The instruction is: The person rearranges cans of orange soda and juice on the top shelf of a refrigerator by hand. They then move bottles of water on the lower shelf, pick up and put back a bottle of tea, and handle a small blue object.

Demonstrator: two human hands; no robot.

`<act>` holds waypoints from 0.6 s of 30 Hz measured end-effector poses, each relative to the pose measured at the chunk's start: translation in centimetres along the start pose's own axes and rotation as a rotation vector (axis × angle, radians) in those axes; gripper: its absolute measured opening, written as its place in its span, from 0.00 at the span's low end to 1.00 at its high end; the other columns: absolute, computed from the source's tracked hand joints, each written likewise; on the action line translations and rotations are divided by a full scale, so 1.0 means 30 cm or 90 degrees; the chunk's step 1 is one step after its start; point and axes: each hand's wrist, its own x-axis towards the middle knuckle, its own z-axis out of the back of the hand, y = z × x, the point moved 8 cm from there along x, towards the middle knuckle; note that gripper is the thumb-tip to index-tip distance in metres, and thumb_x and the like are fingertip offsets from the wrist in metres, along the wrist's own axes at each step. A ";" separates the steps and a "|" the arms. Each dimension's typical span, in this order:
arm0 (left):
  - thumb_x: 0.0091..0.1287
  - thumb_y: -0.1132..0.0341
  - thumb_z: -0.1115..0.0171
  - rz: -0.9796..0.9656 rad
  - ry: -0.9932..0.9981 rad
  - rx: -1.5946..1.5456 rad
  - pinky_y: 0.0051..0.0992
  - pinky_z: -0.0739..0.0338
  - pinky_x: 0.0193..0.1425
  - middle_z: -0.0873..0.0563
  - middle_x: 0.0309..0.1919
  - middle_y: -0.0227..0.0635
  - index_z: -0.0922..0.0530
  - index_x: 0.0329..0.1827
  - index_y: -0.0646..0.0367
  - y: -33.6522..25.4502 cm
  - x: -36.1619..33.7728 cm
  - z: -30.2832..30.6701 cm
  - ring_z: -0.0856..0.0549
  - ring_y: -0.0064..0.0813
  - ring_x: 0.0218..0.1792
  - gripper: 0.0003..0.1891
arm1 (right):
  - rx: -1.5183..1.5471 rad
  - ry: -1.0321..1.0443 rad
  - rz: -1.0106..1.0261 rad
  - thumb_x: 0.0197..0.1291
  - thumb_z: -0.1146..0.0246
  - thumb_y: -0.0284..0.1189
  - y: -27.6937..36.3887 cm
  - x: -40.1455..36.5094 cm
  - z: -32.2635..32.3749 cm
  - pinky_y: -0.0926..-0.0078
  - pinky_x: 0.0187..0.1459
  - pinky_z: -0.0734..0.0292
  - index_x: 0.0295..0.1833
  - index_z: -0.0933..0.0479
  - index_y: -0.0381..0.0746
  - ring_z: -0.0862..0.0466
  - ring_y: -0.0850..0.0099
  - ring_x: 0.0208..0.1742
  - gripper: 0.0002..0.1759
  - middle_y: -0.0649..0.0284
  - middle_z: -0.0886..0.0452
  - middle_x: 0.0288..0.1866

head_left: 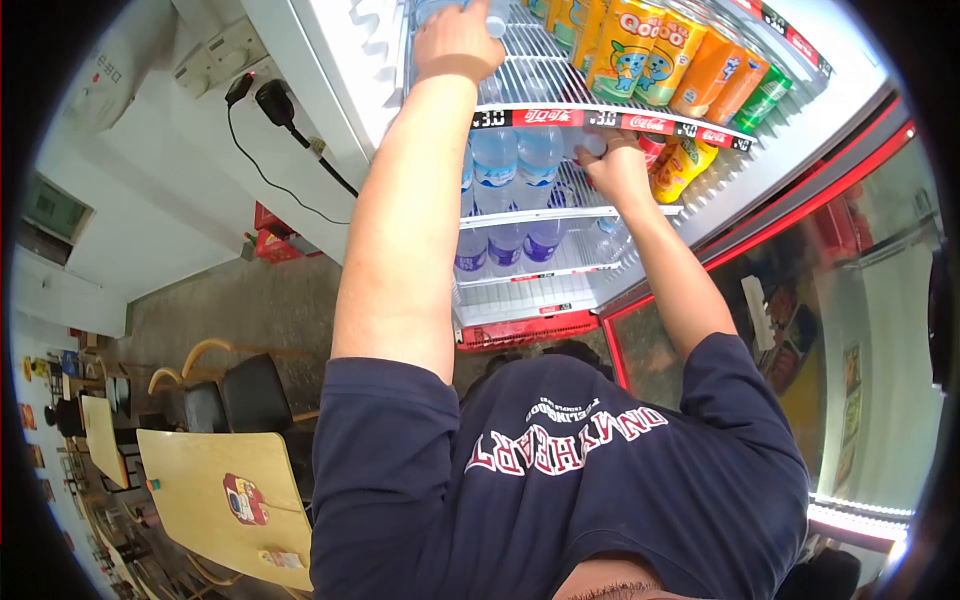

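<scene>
Many water bottles (495, 165), wire shelves (540, 75), tables (200, 475)

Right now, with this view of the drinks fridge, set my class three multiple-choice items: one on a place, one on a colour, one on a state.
1. Where is the left hand?
A. On the shelf with the orange juice bottles
B. On the lowest shelf
C. On the wooden table

2. What colour is the person's shirt?
A. Red
B. Navy
C. White

3. How does the fridge door stand?
A. Open
B. Shut
C. Taken off

Answers:
1 A: the left hand lies above the red price strip, while the right hand grips a water bottle one shelf down.
2 B: dark blue cloth with white lettering.
3 A: the door is swung aside and both arms reach inside.
</scene>
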 end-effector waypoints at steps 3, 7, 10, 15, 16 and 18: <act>0.66 0.65 0.39 -0.063 -0.207 -0.012 0.47 0.27 0.68 0.17 0.57 0.53 0.24 0.67 0.58 -0.012 0.003 0.028 0.20 0.53 0.61 0.25 | 0.048 -0.044 -0.015 0.51 0.26 0.33 0.035 -0.087 0.094 0.60 0.53 0.19 0.46 0.16 0.36 0.14 0.54 0.50 0.18 0.50 0.14 0.48; 0.59 0.69 0.32 -0.303 -0.492 -0.226 0.43 0.19 0.53 0.12 0.44 0.39 0.16 0.50 0.52 -0.187 -0.193 0.250 0.13 0.44 0.46 0.15 | 0.148 -0.075 -0.069 0.50 0.25 0.31 0.044 -0.148 0.253 0.66 0.49 0.20 0.41 0.18 0.36 0.16 0.60 0.45 0.15 0.56 0.17 0.42; 0.57 0.73 0.30 -0.421 -0.415 -0.389 0.36 0.20 0.50 0.11 0.39 0.37 0.18 0.48 0.57 -0.288 -0.524 0.258 0.13 0.40 0.42 0.15 | 0.209 -0.097 -0.054 0.49 0.24 0.29 0.069 -0.166 0.384 0.69 0.48 0.22 0.40 0.19 0.36 0.17 0.65 0.44 0.15 0.59 0.18 0.41; 0.55 0.76 0.31 -0.422 -0.141 -0.569 0.31 0.20 0.37 0.13 0.29 0.36 0.17 0.44 0.60 -0.267 -0.808 0.185 0.14 0.34 0.29 0.13 | 0.356 -0.108 0.094 0.48 0.27 0.21 0.296 -0.124 0.682 0.73 0.51 0.27 0.41 0.22 0.37 0.23 0.72 0.46 0.14 0.61 0.23 0.44; 0.56 0.75 0.31 -0.390 -0.129 -0.591 0.31 0.19 0.37 0.13 0.29 0.37 0.17 0.45 0.61 -0.250 -0.813 0.179 0.13 0.34 0.29 0.13 | 0.411 -0.107 0.116 0.47 0.28 0.19 0.315 -0.116 0.709 0.75 0.53 0.30 0.42 0.24 0.38 0.25 0.73 0.47 0.15 0.62 0.25 0.46; 0.59 0.72 0.30 -0.324 -0.086 -0.592 0.32 0.17 0.41 0.11 0.33 0.39 0.20 0.51 0.65 -0.221 -0.807 0.175 0.11 0.36 0.34 0.17 | 0.579 -0.118 0.096 0.47 0.28 0.20 0.313 -0.085 0.715 0.76 0.54 0.31 0.43 0.25 0.39 0.26 0.74 0.48 0.17 0.61 0.25 0.46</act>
